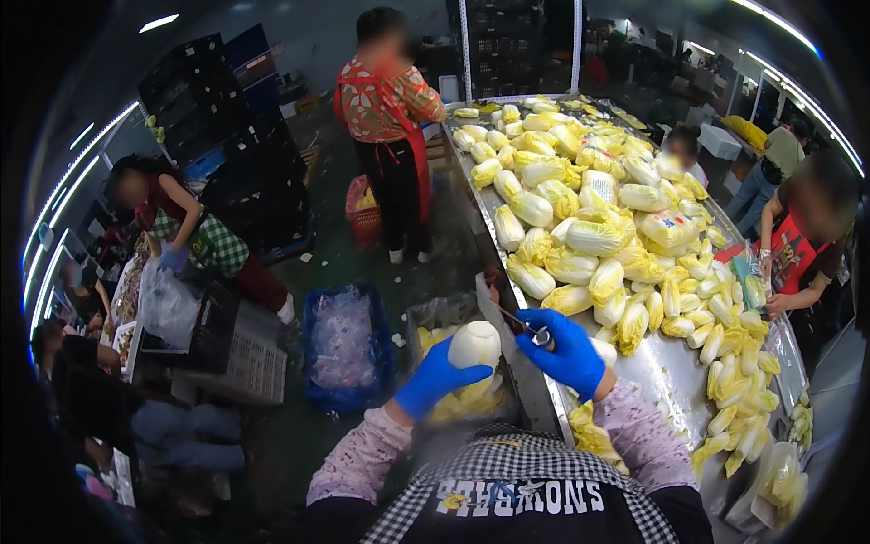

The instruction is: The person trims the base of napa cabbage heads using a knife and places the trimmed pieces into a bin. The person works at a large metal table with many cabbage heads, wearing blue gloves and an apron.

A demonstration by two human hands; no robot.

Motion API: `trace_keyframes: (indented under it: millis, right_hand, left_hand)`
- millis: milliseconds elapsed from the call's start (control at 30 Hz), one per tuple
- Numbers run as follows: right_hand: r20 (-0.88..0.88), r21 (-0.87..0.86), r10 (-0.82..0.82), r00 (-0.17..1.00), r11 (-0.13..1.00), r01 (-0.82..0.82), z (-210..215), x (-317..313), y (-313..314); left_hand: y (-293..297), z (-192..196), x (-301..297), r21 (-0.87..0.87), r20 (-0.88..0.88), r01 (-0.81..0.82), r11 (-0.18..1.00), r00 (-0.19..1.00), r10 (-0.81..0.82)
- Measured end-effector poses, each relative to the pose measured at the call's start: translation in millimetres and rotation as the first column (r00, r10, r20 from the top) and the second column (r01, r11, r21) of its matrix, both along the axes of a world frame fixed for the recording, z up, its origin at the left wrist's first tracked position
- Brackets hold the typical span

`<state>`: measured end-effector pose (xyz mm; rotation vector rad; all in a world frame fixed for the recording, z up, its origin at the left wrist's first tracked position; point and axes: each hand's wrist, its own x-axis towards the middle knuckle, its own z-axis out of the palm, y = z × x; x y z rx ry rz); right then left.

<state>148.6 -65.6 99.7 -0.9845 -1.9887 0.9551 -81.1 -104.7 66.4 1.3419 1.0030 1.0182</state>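
My left hand (439, 379), in a blue glove, is wrapped round a pale napa cabbage (475, 346). Its blunt white base points up, and the rest is partly hidden by the hand. My right hand (564, 352), also blue-gloved, grips a knife (513, 319) by its handle, just right of the cabbage and apart from it. A crate of cabbage leaves and trimmings (476, 403) sits below the left hand. Beside my right hand, a heap of napa cabbages (594, 236) covers much of a metal table (657, 372).
A blue crate lined with plastic (344, 349) stands on the floor to the left. Near a red basket (364, 213) stands a person in a red apron (385, 118). Another person (807, 254) works across the table. At left, a person (195, 222) handles plastic bags.
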Motion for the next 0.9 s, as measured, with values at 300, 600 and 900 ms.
trace_keyframes:
  millis: [300, 600, 900]
  right_hand:
    - [0.566, 0.429, -0.042, 0.823, 0.868, -0.251, 6, -25, -1]
    - [0.49, 0.422, 0.057, 0.87, 0.858, -0.294, -19, -36, 4]
    - [0.749, -0.024, 0.122, 0.652, 0.987, -0.157, -140, 9, 17]
  left_hand:
    - [-18, -3, -4, 0.043, -0.157, -0.056, 0.998, 0.986, 0.062]
    - [-40, -2, -9, 0.047, -0.136, -0.164, 0.985, 0.976, 0.169]
    - [-72, 3, -23, 0.092, -0.153, -0.149, 0.985, 0.975, 0.162]
